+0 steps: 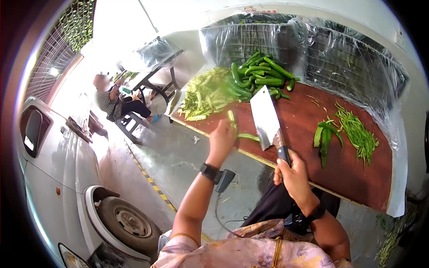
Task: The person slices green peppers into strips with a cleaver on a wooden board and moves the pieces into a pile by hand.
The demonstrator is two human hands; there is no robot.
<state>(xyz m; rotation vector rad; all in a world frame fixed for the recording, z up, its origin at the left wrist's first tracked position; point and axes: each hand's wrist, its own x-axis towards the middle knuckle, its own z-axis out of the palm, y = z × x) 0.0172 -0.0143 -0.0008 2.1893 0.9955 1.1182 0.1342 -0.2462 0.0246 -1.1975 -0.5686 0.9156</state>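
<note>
My right hand [292, 174] is wrapped round the dark handle of a cleaver [264, 117], whose broad blade points up over the table. At the table's near left edge, my left hand [222, 139] is closed on a pale green vegetable strip [231, 118] that sticks up past its fingers. Another light green strip [248, 136] lies between that hand and the blade. Beyond the blade is a pile of long green peppers [268, 72]. A heap of pale green pieces [206, 94] spreads to its left. Split green pieces [326, 139] and thin green shreds [357, 134] lie on the right.
The red-brown table [299, 125] has plastic-wrapped crates [254, 42] along its back. A white vehicle [62, 169] stands at left. Farther off, a seated person [120, 100] is beside another table [154, 67]. A cable [217, 214] hangs from my left wrist device.
</note>
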